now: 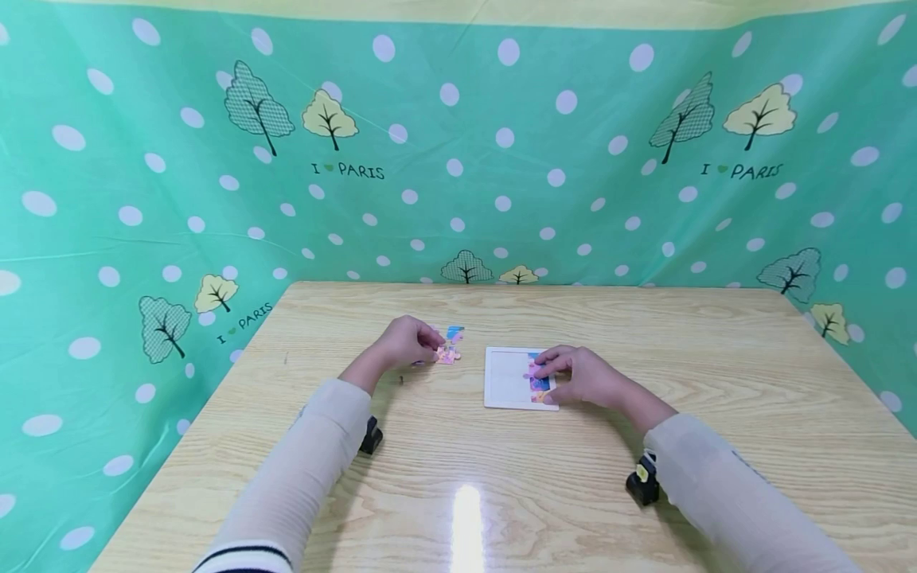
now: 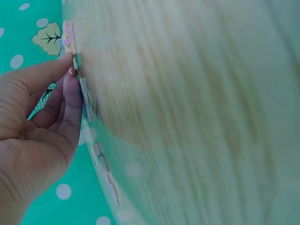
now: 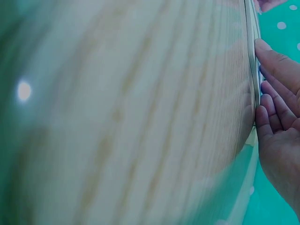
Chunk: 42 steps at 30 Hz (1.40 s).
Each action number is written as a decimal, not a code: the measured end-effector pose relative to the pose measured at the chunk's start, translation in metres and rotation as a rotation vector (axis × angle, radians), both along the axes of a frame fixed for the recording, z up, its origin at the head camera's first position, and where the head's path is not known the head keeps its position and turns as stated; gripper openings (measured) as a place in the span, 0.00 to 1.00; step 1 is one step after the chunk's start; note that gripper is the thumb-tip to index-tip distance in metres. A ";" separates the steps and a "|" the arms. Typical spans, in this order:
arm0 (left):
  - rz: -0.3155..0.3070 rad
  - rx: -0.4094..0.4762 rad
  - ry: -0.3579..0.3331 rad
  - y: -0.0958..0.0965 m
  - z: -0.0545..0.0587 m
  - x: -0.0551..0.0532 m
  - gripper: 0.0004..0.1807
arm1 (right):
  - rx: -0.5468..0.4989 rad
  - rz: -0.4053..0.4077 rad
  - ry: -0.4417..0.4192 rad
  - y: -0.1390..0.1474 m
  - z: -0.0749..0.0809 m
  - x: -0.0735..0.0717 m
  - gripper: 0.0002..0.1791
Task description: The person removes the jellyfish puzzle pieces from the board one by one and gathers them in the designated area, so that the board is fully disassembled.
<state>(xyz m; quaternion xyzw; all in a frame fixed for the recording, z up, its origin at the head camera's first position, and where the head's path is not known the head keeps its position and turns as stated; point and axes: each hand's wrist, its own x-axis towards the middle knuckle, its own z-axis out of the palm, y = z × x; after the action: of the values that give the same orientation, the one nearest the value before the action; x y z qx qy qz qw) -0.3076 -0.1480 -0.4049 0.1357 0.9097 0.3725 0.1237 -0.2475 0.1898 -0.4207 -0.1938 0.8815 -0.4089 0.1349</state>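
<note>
At the middle of the table, my left hand pinches a jigsaw puzzle piece between thumb and fingertips, low over the tabletop. Pink and blue puzzle pieces lie around its fingertips, partly covered by the hand. To the right is a white puzzle tray with a raised rim. Several joined pieces fill a strip along its right side; the rest of its floor is bare white. My right hand rests over that right side, fingertips on the pieces and thumb by the lower right corner.
The wood-grain table reaches back to a green dotted cloth with tree prints. Black wrist-worn devices sit under both forearms. A bright light reflection shows near the front.
</note>
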 end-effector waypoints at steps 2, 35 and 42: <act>-0.004 0.001 0.007 0.000 -0.001 0.000 0.11 | 0.001 0.001 0.001 0.000 0.000 0.000 0.20; 0.023 0.295 -0.036 0.004 0.012 0.017 0.15 | 0.012 0.001 0.011 0.001 0.000 0.001 0.19; -0.002 0.330 -0.021 0.012 0.017 0.022 0.15 | 0.012 0.000 0.011 0.000 0.000 0.001 0.19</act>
<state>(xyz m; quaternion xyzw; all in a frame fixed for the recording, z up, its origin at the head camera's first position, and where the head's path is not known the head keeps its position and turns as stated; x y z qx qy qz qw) -0.2861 -0.1356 -0.3875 0.1511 0.8346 0.5183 0.1095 -0.2467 0.1903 -0.4211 -0.1951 0.8847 -0.4026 0.1312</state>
